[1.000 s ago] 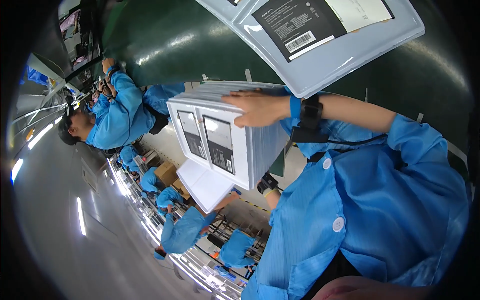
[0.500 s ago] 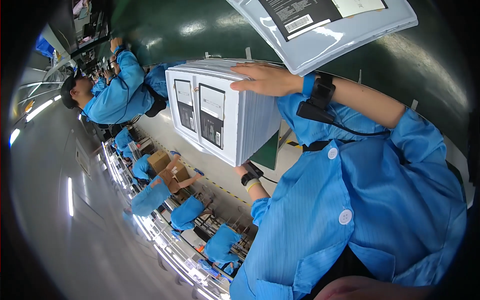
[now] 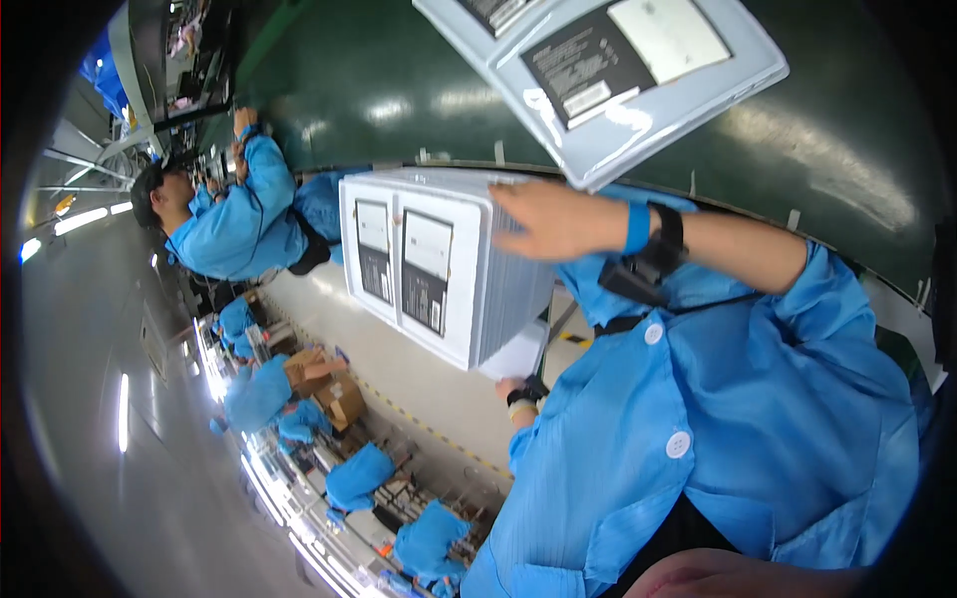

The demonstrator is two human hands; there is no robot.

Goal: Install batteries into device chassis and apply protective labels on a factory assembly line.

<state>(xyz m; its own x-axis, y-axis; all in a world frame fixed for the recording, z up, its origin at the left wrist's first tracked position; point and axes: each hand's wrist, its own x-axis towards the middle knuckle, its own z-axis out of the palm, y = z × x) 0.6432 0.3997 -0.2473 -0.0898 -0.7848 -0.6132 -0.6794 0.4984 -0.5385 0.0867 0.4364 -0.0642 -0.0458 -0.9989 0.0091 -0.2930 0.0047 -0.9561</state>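
A thick stack of white plastic trays (image 3: 513, 274) stands upright in front of me. Its face tray (image 3: 461, 299) holds two flat packs (image 3: 427, 271) with black-and-white labels. My right hand (image 3: 558, 221), blurred by motion, has its fingers stretched out against the stack's right side. Lower down, below the stack, my left hand (image 3: 509, 388) is closed at the lower edge of a white flat tray (image 3: 520, 353); its fingers are partly hidden. Another white tray (image 3: 688, 92) with similar labelled packs (image 3: 626, 62) lies on the green work surface (image 3: 399, 80), above my right hand.
At the left, a co-worker (image 3: 234, 214) in a blue smock and dark cap reaches onto the green bench. Farther off, several people in blue (image 3: 361, 476) work along a lit line beside cardboard boxes (image 3: 339, 399). A yellow-and-black floor stripe (image 3: 424, 424) crosses the aisle.
The stack sits lower in view, and my right hand has shifted down along its side. A white flat tray now shows between the stack and my left hand. The bench tray appears farther left.
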